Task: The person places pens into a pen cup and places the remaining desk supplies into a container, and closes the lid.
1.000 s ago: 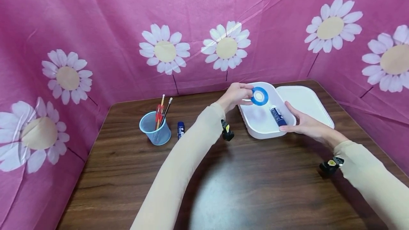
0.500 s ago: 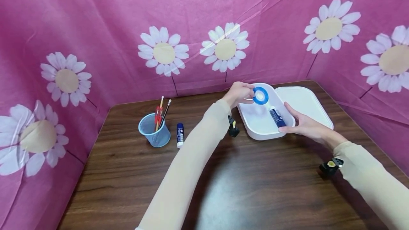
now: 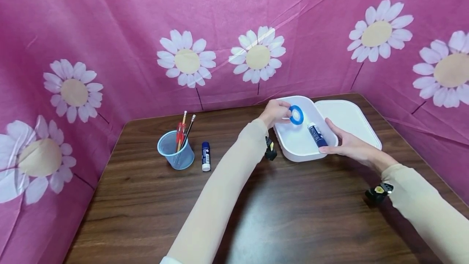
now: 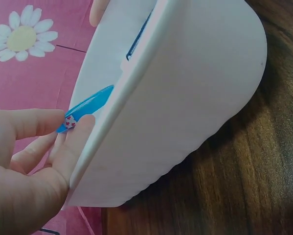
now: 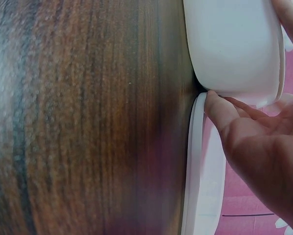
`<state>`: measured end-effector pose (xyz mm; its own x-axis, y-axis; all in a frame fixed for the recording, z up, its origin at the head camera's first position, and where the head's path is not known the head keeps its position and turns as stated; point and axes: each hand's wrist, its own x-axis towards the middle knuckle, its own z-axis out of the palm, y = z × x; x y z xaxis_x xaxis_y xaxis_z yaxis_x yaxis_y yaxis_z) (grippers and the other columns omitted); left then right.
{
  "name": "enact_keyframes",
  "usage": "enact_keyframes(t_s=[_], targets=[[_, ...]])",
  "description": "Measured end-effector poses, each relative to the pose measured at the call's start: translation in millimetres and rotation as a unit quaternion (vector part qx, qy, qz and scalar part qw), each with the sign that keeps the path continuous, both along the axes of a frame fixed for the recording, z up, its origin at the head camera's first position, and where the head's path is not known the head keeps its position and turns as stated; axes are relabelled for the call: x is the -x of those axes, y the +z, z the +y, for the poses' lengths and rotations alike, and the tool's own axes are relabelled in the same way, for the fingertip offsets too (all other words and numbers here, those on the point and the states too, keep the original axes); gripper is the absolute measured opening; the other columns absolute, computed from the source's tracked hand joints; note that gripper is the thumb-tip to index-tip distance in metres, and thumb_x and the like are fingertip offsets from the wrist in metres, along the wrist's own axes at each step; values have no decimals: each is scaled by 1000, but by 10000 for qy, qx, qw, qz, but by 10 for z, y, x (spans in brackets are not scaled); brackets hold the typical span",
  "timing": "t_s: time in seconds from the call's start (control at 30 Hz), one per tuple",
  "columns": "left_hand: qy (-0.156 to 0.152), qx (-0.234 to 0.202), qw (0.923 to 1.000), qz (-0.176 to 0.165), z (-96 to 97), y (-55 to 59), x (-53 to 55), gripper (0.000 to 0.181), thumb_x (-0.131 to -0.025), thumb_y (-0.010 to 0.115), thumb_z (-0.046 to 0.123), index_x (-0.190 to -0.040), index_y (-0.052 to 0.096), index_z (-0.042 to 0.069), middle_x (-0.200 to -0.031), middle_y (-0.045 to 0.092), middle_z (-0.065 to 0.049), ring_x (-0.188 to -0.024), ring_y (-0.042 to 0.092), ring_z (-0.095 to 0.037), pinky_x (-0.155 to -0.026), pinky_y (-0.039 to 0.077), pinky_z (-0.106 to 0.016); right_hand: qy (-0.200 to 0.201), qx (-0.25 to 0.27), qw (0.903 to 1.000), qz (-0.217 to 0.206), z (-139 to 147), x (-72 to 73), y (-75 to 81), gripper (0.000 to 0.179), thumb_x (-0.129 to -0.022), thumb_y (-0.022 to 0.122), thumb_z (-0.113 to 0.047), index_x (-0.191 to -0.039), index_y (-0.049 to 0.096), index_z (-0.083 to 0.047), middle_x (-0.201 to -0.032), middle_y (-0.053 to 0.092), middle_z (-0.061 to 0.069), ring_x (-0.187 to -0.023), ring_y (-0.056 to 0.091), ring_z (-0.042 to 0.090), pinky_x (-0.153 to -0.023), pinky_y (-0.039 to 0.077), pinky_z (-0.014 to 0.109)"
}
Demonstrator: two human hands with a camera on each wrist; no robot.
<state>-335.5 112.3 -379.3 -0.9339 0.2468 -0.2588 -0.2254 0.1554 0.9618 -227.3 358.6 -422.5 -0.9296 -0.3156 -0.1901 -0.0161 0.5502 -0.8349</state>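
Head view: left hand (image 3: 275, 112) pinching blue tape (image 3: 301, 116), covering its edge; right hand (image 3: 347, 141), partly hidden, gripping white box (image 3: 297, 139).

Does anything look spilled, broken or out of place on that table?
Nothing stands out: no spill shows. The light blue cup stands upright, the left hand pinches a blue tape roll, and the white box, its lid beside it, shows no visible damage.

Blue tape roll (image 4: 91, 104), tilted, pinched by the left hand (image 3: 275, 111) at the open white box (image 3: 302, 157); and inside, a navy-and-white glue stick (image 3: 316, 134) lies slanted near the right wall!
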Motion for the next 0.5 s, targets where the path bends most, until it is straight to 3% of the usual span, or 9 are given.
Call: enact_keyframes(t_s=[0.33, 0.5], targets=[[-46, 365, 9993, 89, 47, 32, -27, 34, -95, 63, -10, -128, 66, -2, -120, 66, -15, -105, 68, -25, -90, 56, -43, -15, 70, 10000, 66, 7, 4, 10, 110, -91, 77, -23, -163, -7, -24, -169, -11, 5, -152, -6, 36, -115, 4, 70], [-118, 630, 9979, 87, 56, 45, -38, 32, -95, 62, -10, -126, 66, -3, -117, 67, -15, -102, 69, -26, -87, 58, -41, -30, 69, 10000, -6, -5, 5, -3, 109, -92, 76, -24, -163, -7, -24, -169, -10, 3, -152, -6, 34, -115, 6, 70]])
